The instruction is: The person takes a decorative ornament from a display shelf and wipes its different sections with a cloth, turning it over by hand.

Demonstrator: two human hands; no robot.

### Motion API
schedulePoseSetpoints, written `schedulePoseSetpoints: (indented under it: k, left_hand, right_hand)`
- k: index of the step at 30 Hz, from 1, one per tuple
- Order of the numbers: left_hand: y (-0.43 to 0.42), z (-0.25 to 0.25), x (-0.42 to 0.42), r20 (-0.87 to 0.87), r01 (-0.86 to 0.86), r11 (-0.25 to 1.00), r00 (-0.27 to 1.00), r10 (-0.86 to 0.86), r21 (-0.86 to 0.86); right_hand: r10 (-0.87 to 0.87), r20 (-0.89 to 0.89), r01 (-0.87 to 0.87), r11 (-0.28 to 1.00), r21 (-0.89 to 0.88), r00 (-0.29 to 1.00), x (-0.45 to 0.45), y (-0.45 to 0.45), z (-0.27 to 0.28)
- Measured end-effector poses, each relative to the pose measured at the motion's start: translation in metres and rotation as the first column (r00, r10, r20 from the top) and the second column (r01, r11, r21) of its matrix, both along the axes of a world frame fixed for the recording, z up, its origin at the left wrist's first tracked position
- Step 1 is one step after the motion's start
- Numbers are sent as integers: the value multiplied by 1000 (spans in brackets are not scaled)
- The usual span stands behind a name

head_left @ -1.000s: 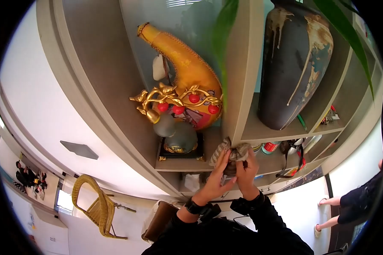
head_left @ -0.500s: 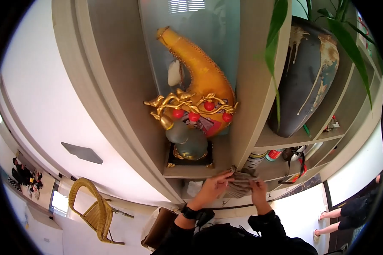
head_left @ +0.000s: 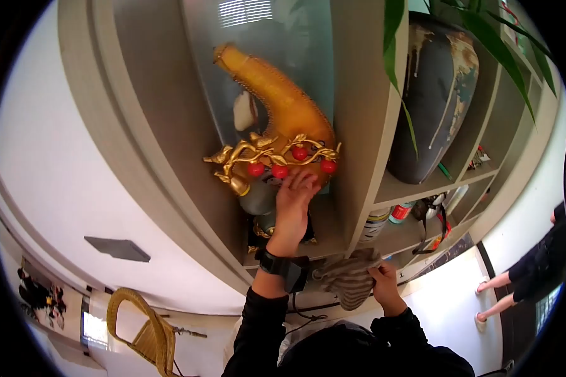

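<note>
My left hand (head_left: 294,200) reaches into the shelf compartment, its slightly bent fingers apart at the lower part of a yellow-orange, horn-shaped leather piece (head_left: 295,116). Whether the fingertips touch it I cannot tell. Just above them runs a gold branch ornament (head_left: 245,151) with birds and red balls. Its grey, gourd-like body (head_left: 258,200) and dark base are partly covered by my hand and wrist. Down at the shelf's front edge, my right hand (head_left: 387,283) pinches a brown-and-white striped cloth (head_left: 352,279), which hangs from the fingers.
A tall dark vase (head_left: 431,100) with long green leaves stands in the right compartment. Below it are cans (head_left: 376,223) and a black strap (head_left: 443,226). A wicker chair (head_left: 141,333) stands at lower left. Another person's legs (head_left: 500,295) show at right.
My left hand has left the striped cloth and moved up into the compartment, beside the ornament. The right hand still holds the cloth, now hanging lower. The view has shifted slightly.
</note>
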State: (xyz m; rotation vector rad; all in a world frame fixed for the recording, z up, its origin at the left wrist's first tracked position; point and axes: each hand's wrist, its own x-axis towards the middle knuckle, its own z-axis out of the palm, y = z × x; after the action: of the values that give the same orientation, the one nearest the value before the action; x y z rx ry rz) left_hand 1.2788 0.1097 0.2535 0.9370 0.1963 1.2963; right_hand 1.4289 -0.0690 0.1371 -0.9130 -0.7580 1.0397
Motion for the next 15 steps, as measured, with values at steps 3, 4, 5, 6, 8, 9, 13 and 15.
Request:
schedulePoseSetpoints:
  k: [3, 4, 5, 6, 8, 9, 13, 15]
  left_hand:
    - [9, 4, 5, 40, -53, 998, 998, 52, 21]
    - [14, 6, 2, 53, 1, 999, 999, -4, 54]
    - [17, 8, -1, 67, 53, 994, 996, -59, 91]
    - [16, 11, -4, 80, 72, 994, 994, -78, 83]
    - [14, 17, -5, 78, 54, 996, 995, -60, 66]
    - [12, 21, -4, 79, 24, 998, 997, -28, 50]
    - [11, 23, -3, 160, 71, 997, 984, -73, 18]
    - [9, 25, -3, 163, 75, 997, 984, -77, 17]
  right_hand:
    - [20, -46, -22, 998, -58, 999, -9, -7, 6]
    - [32, -13, -33, 998, -45, 999, -10, -9, 5]
    - [17, -15, -17, 999, -50, 1000, -11, -11, 3]
    - [29, 25, -28, 998, -49, 999, -12, -11, 1]
    - [37, 55, -34, 998, -54, 998, -16, -11, 1]
    - [31, 52, -28, 998, -55, 998, -18, -10, 3]
    - [103, 126, -96, 993, -62, 987, -19, -3, 12]
    - [123, 174, -111, 991, -77, 977, -14, 1, 12]
